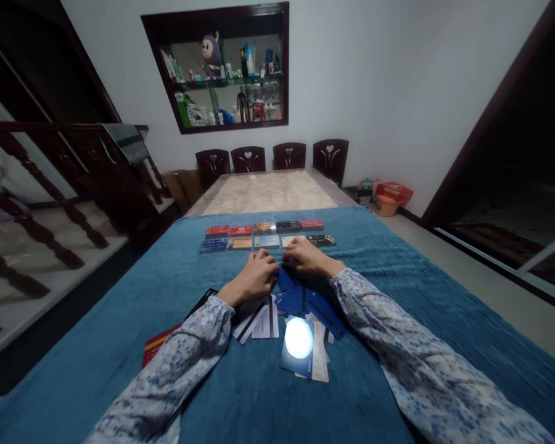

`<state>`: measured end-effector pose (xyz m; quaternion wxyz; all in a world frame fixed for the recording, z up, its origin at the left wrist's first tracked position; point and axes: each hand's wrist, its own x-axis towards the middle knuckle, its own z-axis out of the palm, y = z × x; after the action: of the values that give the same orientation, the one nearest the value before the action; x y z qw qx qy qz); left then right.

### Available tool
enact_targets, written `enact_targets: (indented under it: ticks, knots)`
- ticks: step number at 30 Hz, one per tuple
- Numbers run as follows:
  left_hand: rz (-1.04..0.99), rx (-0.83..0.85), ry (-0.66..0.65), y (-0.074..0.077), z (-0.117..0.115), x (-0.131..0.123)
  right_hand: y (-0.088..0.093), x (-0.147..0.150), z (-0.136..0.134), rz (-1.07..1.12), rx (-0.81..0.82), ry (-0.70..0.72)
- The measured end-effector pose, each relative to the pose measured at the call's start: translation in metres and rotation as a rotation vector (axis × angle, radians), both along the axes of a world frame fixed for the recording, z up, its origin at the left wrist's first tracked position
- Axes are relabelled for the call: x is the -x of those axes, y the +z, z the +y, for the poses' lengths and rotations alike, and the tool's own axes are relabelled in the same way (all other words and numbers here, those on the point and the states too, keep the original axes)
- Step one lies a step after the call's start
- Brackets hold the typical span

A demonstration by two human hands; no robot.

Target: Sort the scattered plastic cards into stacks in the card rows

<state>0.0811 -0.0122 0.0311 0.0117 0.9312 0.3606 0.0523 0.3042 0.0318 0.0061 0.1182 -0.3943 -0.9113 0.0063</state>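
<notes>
The left hand (259,272) curls on the near side of the stacked cards (267,241), squared in two far rows, likely for stability. Rightward, loose blue cards (294,300) overlap, probably within easy reach; the right hand (306,256) bends at their far end. Neither grip can be told.

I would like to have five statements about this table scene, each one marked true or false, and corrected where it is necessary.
1. The left hand and the right hand are close to loose blue cards. True.
2. Every loose card is blue. False: pale cards lie there too.
3. Beyond the hands, card stacks form two rows. True.
4. The person's clothing is plain black. False: the visible sleeves are pale and patterned.
5. Four dark chairs stand at the table's far end. True.
</notes>
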Motion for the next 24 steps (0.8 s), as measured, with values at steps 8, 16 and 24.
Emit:
enact_targets:
  ticks: [8,16,24]
  knots:
    - [0.032,0.032,0.008,-0.001,-0.002,0.001,-0.017,0.008,0.001,-0.037,0.005,-0.03]
    - [0.041,0.025,-0.058,-0.008,0.005,0.005,-0.003,0.013,-0.01,-0.046,0.013,-0.039]
    - [0.114,0.059,-0.135,-0.021,0.012,0.006,0.015,0.019,-0.023,-0.133,0.036,-0.162]
